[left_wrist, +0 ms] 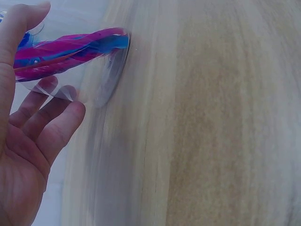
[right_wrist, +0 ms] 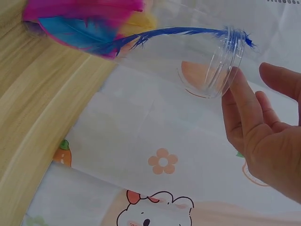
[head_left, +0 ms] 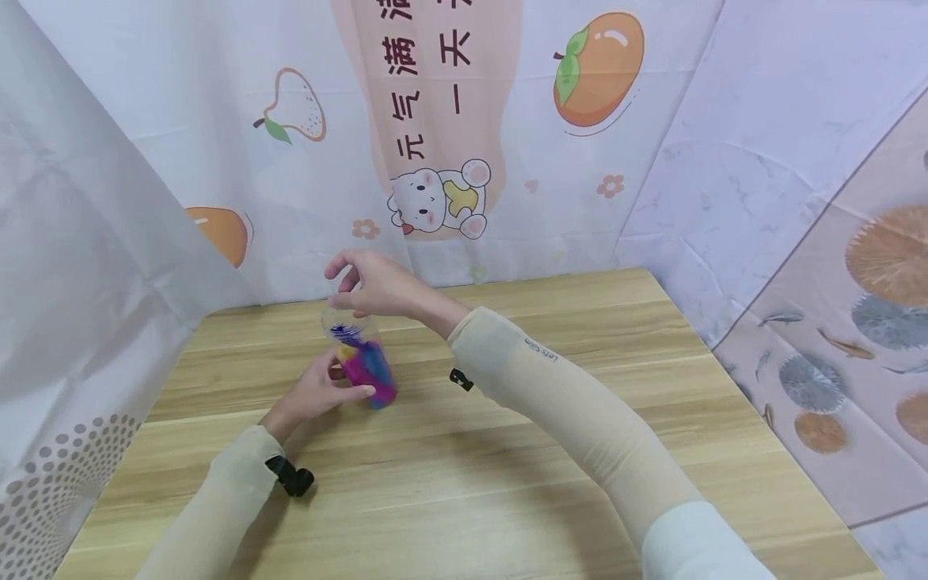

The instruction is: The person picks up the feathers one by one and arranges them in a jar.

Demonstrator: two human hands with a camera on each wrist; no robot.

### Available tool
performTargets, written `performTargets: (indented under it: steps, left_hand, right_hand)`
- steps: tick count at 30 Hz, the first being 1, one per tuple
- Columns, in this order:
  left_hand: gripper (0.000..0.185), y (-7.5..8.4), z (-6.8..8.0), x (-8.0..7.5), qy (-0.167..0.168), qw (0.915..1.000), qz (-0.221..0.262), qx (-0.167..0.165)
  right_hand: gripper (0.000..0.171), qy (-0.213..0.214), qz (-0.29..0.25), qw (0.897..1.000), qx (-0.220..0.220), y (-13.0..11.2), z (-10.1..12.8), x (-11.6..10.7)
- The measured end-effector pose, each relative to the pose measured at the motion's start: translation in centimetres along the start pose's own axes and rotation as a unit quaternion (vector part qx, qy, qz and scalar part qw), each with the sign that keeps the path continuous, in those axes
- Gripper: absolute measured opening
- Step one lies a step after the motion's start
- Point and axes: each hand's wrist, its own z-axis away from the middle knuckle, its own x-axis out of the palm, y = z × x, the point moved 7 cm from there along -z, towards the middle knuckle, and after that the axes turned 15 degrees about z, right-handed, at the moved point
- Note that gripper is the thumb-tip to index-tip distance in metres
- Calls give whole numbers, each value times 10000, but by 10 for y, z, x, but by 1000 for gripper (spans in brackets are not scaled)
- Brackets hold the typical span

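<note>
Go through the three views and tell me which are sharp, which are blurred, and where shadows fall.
Head view: evenly lit and sharp, with soft shadows under both arms on the table. Left wrist view: the wood grain is smeared and washed out, while the left hand and the clear jar are in better focus. Right wrist view: crisp on the jar's rim and the right hand; no strong glare.

jar point(right_wrist: 207, 66): clear glossy plastic (ribbed rim) | feathers point(head_left: 366, 366): soft, matt | table point(head_left: 507, 451): smooth matt wood grain
</note>
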Motion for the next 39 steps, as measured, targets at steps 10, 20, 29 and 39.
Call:
performTargets:
  steps: [10, 20, 29, 39]
  left_hand:
    - [68, 1, 1, 0, 55, 10000, 74, 3]
    - [70, -1, 1, 2, -34, 9996, 218, 175]
    - [67, -4, -1, -2, 108, 9999, 117, -46]
    - [75, -3, 0, -2, 61, 9999, 91, -33]
  right_hand:
    - [28, -515, 1582, 9819, -906, -14, 5, 10]
    - [21, -869, 1757, 9734, -1189, -22, 8, 19]
    - [30, 218, 581, 9942, -873, -18, 3, -14]
    - [27, 1301, 1591, 9728, -1066, -17, 3, -23]
